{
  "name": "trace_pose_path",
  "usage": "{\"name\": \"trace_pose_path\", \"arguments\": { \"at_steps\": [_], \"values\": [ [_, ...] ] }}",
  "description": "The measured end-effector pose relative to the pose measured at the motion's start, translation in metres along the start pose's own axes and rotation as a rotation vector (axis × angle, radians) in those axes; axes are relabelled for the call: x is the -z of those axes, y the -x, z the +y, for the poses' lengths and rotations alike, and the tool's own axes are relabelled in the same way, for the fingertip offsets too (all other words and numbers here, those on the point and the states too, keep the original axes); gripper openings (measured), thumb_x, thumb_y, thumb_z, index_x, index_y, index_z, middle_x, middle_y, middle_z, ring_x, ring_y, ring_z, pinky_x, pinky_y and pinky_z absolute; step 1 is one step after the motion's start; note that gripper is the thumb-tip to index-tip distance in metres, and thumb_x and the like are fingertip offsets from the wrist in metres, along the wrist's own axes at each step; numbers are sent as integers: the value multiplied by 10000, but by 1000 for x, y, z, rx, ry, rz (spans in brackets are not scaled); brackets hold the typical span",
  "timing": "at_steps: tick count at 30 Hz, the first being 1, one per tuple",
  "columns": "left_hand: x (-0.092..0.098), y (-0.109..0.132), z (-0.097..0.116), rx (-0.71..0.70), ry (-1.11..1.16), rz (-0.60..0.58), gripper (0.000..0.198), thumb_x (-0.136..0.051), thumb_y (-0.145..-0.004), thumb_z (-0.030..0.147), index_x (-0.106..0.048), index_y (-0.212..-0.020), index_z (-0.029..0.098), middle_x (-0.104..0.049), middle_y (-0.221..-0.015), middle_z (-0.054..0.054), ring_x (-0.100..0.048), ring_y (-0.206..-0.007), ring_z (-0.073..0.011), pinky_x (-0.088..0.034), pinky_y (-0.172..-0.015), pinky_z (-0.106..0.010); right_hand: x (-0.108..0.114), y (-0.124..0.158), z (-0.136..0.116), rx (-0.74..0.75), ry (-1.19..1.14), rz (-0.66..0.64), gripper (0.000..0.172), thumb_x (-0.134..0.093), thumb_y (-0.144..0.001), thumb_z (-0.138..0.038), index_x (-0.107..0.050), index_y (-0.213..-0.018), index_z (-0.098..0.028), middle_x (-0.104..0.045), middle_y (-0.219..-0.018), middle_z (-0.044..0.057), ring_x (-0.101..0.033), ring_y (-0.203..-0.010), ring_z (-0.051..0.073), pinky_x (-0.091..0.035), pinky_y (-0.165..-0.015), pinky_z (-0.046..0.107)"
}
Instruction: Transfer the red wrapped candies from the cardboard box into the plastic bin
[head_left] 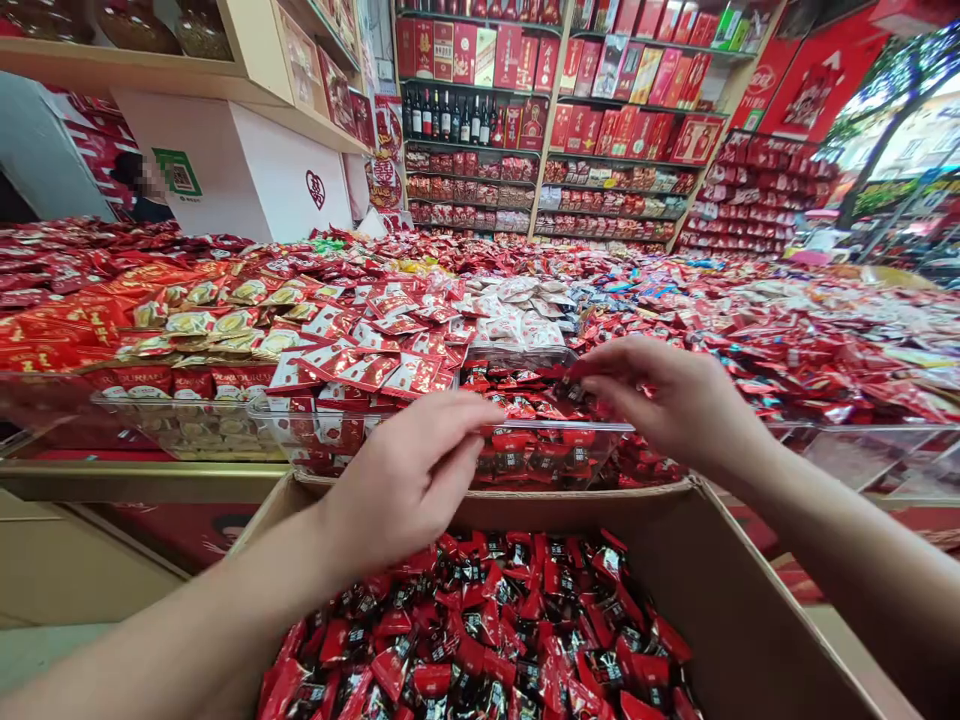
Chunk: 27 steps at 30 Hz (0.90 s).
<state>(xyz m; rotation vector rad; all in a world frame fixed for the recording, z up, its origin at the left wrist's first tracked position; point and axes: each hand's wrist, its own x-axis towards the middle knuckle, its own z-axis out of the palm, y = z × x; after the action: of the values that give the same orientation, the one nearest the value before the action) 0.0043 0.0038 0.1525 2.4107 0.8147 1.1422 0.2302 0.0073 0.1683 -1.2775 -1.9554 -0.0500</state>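
Note:
Over the front rim of a clear plastic bin [570, 428] are both my hands. The bin holds small candies in red and black wrappers [544, 458]. My left hand [412, 465] reaches across the bin's front left edge, fingers drawn together and fingertips at the candies; whether anything is inside them is hidden. At the bin's right side, my right hand [671, 400] pinches a dark red wrapped candy [573, 390] between thumb and fingers. Below my hands stands an open cardboard box [739, 600], with many of the same wrapped candies [480, 640] in it.
Left of the bin are red-and-white packets [367, 365] and gold-and-red packets [210, 335] in clear bins. Heaps of red packets [840, 360] spread right. Behind stand shelves with gift boxes [484, 55] and bottles [450, 118]. A white box-shaped pillar [289, 175] rises back left; a person is partly visible beside it.

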Motion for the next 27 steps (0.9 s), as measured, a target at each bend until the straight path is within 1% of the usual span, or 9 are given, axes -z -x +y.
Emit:
{"name": "trace_pose_path", "arguments": {
  "at_steps": [1,3,5,7,9,13,18,22,27],
  "values": [
    [2,-15,1,-46,-71,-52,301,-391,-754,94,-532,-1002,189,-549,-1023,-33,-453,-988,-173,-296,-898,-283,-2,-9,6,13,26,-78,140,-491,-718,-214,-586,-819,-209,-613,-747,1,-550,-661,119,-415,-613,240],
    [-1,-43,1,-54,-198,-200,336,-358,-749,74,-496,-1045,151,-549,-1029,-59,-484,-949,-175,-335,-840,-272,-10,-22,15,35,62,-214,135,-492,-705,-198,-603,-780,-207,-621,-711,-6,-551,-644,116,-407,-613,234],
    [-8,-67,-2,32,-318,-371,353,-372,-729,78,-456,-1063,159,-574,-960,-74,-528,-855,-192,-382,-745,-290,-20,-30,21,52,75,-330,132,-500,-685,-186,-613,-752,-197,-624,-691,-5,-550,-635,121,-397,-605,231],
    [-18,-84,-7,135,-470,-536,351,-426,-686,98,-447,-1031,161,-590,-882,-93,-552,-737,-212,-406,-616,-296,-27,-35,24,72,63,-438,126,-510,-663,-175,-615,-732,-187,-625,-688,-5,-545,-630,123,-386,-591,225],
    [-26,-94,-11,177,-573,-623,348,-481,-626,100,-462,-970,155,-589,-855,-111,-551,-694,-234,-397,-544,-294,-33,-36,27,65,52,-514,112,-526,-637,-171,-612,-708,-178,-622,-673,-5,-538,-621,126,-376,-573,219],
    [-36,-105,-17,190,-603,-681,357,-538,-535,85,-480,-882,151,-591,-816,-115,-551,-679,-253,-388,-509,-289,-40,-38,34,6,13,-588,96,-538,-609,-174,-600,-680,-165,-606,-642,-7,-519,-603,123,-356,-541,208],
    [-39,-109,-28,192,-572,-708,388,-547,-523,114,-466,-898,163,-585,-837,-102,-547,-700,-248,-384,-506,-275,-43,-40,42,-29,-51,-635,105,-529,-596,-178,-583,-683,-154,-582,-624,-14,-491,-577,110,-342,-510,199],
    [-40,-108,-39,176,-486,-708,356,-520,-558,157,-444,-906,172,-582,-816,-64,-539,-692,-208,-378,-490,-240,-43,-40,48,-34,-106,-654,133,-518,-585,-158,-564,-709,-142,-581,-664,-4,-481,-588,104,-342,-505,192],
    [-41,-106,-47,184,-380,-697,357,-494,-557,130,-427,-905,180,-572,-754,-14,-530,-642,-157,-368,-469,-203,-46,-41,50,-52,-151,-720,100,-501,-591,-164,-552,-673,-135,-548,-613,-8,-439,-530,84,-327,-461,180]
  ]
}}
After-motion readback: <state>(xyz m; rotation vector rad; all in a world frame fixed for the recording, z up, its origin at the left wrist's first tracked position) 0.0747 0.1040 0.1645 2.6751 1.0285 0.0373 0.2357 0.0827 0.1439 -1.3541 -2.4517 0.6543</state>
